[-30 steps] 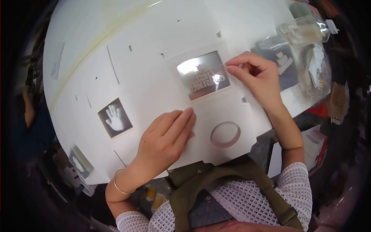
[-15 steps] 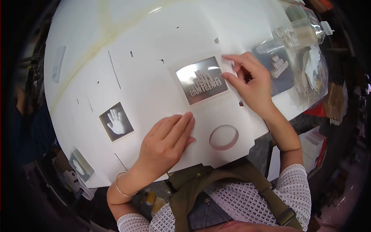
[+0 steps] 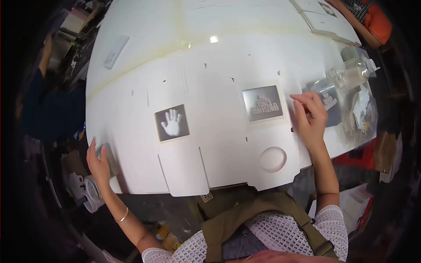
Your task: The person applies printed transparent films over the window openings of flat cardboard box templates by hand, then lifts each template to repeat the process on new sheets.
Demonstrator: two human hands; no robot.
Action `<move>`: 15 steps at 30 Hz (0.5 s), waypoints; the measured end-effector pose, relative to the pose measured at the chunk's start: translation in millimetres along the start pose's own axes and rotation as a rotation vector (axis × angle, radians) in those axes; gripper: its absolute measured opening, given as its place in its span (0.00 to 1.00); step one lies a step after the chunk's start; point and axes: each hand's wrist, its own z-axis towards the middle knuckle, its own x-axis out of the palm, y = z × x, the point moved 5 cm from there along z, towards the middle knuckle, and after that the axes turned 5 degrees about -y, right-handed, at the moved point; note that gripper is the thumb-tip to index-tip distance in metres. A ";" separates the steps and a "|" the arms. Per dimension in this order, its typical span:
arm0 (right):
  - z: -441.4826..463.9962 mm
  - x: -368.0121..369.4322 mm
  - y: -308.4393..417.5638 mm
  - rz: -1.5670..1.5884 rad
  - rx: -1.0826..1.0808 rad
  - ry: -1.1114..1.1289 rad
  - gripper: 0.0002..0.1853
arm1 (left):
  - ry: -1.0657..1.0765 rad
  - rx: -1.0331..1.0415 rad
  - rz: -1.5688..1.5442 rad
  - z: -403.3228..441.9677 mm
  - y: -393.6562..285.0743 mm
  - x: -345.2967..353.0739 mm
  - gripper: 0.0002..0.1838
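Observation:
A flat white die-cut card sheet [image 3: 219, 131] lies across the table in front of me. One square dark window in it shows a white hand shape [image 3: 172, 122]; the other shows raised "My First Christmas" lettering [image 3: 264, 105], seen reversed. A round cut-out [image 3: 272, 159] is near its front edge. My right hand [image 3: 312, 116] is just right of the lettering window, thumb and forefinger drawn close; anything between them is too small to make out. At the table's left edge, my left hand [image 3: 99, 164] has fingers apart, beside a small panel [image 3: 112, 160] it partly hides.
On the right are a dark sheet with lettering [image 3: 326, 103], a clear bag of small pieces [image 3: 362, 109] and a clear container [image 3: 353, 69]. A pale flat strip [image 3: 116, 51] lies at the back left. Other people are at the far left and the back right [image 3: 378, 24].
My left hand has left the middle of the card sheet and reached to the table's left edge. My right hand stays by the lettering window, thumb and forefinger closer. The camera view has shifted.

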 end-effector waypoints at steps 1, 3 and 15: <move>-1.9 -3.6 2.7 -0.041 -0.024 -0.013 0.07 | -0.033 -0.070 0.187 -7.6 44.3 0.8 0.24; -8.1 -9.1 7.5 -0.060 -0.068 -0.022 0.07 | -0.013 -0.237 0.228 -27.2 129.2 11.7 0.31; -21.5 -27.9 -9.0 -0.172 -0.277 -0.027 0.06 | -0.300 -0.681 -0.361 -50.3 147.2 10.3 0.10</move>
